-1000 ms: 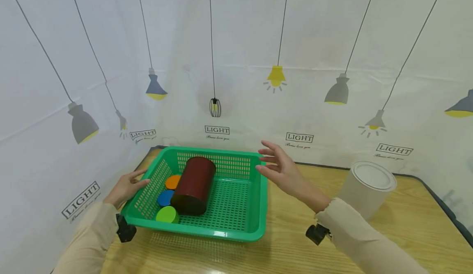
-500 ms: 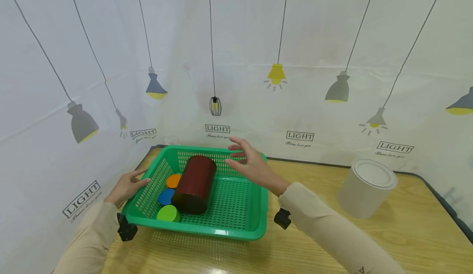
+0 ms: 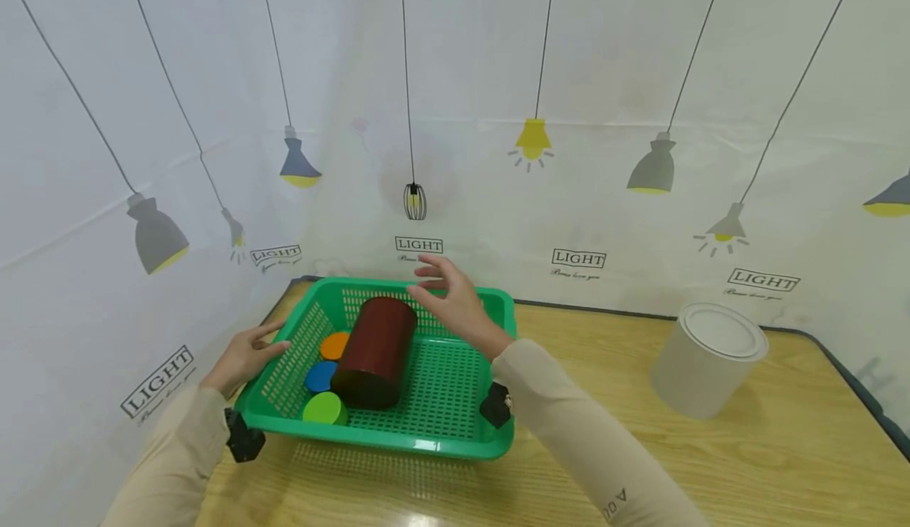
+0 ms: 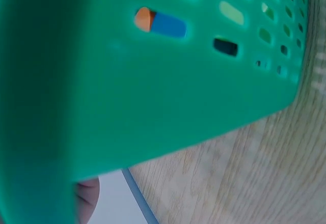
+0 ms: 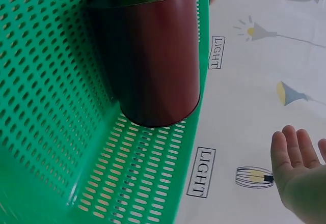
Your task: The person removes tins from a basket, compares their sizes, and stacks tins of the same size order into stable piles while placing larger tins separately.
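A green plastic basket (image 3: 370,442) with slotted walls stands on the wooden table. My left hand (image 3: 243,359) holds its left rim, thumb and fingers on either side. In the left wrist view only a bit of that hand (image 4: 87,199) shows behind the basket's wall. Above the back of the basket hovers my right hand (image 3: 455,298), fingers parted and loosely bent, touching nothing. Inside lies a dark red hollow cylinder (image 3: 377,345) on its side, its open end facing me. Left of it are three round pieces: orange (image 3: 332,345), blue (image 3: 321,376) and lime green (image 3: 325,408).
To the right on the table (image 3: 597,393) stands a white lidded can (image 3: 707,365). A pale cloth wall (image 3: 483,77) printed with lamps closes off the back and left. Each wrist bears a small black camera (image 3: 496,405).
My right hand has moved left, from beyond the basket's right rim to over its back edge near the dark red cylinder. The left hand has stayed on the rim.
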Available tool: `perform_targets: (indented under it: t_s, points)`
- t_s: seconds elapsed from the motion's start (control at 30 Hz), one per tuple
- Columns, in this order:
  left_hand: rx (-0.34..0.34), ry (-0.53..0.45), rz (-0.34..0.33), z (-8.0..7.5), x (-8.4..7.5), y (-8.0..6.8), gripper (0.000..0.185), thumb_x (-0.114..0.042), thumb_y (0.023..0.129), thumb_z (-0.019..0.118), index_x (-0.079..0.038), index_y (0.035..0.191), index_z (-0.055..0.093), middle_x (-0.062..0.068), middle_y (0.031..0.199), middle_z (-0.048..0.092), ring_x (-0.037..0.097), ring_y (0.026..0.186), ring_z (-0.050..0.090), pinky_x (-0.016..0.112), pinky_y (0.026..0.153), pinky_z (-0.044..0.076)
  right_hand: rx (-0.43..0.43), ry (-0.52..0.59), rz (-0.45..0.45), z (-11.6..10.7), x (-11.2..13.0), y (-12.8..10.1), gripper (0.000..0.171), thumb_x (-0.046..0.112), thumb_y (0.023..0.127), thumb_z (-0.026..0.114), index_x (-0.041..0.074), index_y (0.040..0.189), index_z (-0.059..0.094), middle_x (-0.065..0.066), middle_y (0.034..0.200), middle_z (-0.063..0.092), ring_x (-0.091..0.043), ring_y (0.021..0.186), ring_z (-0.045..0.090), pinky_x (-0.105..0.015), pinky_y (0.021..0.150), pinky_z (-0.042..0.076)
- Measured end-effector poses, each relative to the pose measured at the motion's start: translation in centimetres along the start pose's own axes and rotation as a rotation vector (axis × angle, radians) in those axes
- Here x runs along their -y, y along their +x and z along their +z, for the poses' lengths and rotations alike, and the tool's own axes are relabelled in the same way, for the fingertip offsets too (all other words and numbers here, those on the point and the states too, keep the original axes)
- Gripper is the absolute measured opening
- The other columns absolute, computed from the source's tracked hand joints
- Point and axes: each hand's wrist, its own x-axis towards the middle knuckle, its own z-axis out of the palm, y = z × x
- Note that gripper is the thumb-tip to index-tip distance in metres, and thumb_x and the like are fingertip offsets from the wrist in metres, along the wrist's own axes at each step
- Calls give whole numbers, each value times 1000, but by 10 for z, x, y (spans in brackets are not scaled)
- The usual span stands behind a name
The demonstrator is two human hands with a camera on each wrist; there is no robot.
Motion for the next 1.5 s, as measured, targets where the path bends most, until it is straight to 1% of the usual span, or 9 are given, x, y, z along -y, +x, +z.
perform_targets:
  t_s: [0.1, 0.2, 0.33, 0.53, 0.77, 0.9, 1.03, 1.23, 1.5]
  points:
    - [-3, -5, -4, 0, 1, 0, 61, -29, 92, 48, 0, 139, 23, 37, 118, 42, 38, 95, 53, 44, 75, 46, -35, -8, 21, 6, -10, 5, 49, 19, 88, 57, 13, 133, 39, -10, 120, 51, -24, 107, 51, -38, 83, 45]
    - [-1, -7, -8, 0, 2, 0, 61, -29, 92, 48, 0, 139, 23, 36, 117, 43, 36, 93, 54, 43, 74, 46, -51, -14, 58, 12, -34, 14, 51, 26, 86, 59, 17, 133, 40, -8, 119, 52, -21, 105, 52, -36, 81, 46]
    - [2, -6, -9, -1, 2, 0, 61, -29, 92, 48, 0, 139, 23, 36, 117, 43, 38, 96, 52, 45, 75, 45, -35, 10, 122, 16, -47, 14, 53, 28, 86, 59, 16, 134, 38, -12, 123, 49, -24, 108, 49, -39, 83, 44]
    - [5, -6, -13, -1, 0, -1, 62, -30, 92, 48, 0, 139, 23, 37, 119, 40, 42, 99, 50, 47, 77, 44, -5, 67, 174, 24, -64, 13, 55, 26, 87, 57, 9, 135, 35, -18, 125, 46, -32, 111, 47, -44, 85, 42]
    - [5, 9, -1, -1, 0, -2, 62, -30, 92, 48, 0, 139, 23, 36, 118, 42, 43, 101, 48, 49, 79, 43, 57, 1, 319, 37, -71, 8, 66, 40, 83, 59, 13, 137, 33, -14, 126, 44, -27, 113, 44, -41, 85, 42]
    - [0, 2, 17, -1, 1, -1, 61, -30, 92, 49, 0, 139, 24, 34, 117, 45, 42, 101, 49, 49, 79, 43, 80, -27, 385, 41, -76, 8, 71, 40, 82, 61, 11, 138, 30, -15, 128, 42, -29, 113, 43, -42, 84, 43]
    - [-4, -4, 10, 0, 1, 0, 60, -28, 92, 49, -1, 139, 24, 33, 116, 46, 39, 98, 51, 47, 78, 44, 115, -2, 441, 44, -77, 8, 73, 36, 82, 62, 7, 139, 26, -19, 130, 38, -31, 114, 42, -43, 83, 43]
    - [-5, 1, 3, 1, 0, 0, 59, -28, 92, 49, -1, 139, 25, 32, 116, 46, 38, 97, 52, 47, 77, 44, 154, 40, 456, 47, -75, 8, 74, 29, 84, 61, 6, 141, 20, -22, 134, 32, -35, 115, 41, -46, 80, 45]
    - [-4, 1, 3, -1, 0, -1, 59, -27, 92, 49, -1, 139, 25, 32, 114, 47, 38, 97, 52, 47, 77, 44, 223, 66, 482, 49, -82, 8, 75, 29, 85, 60, 14, 143, 15, -16, 143, 19, -36, 123, 32, -50, 82, 43]
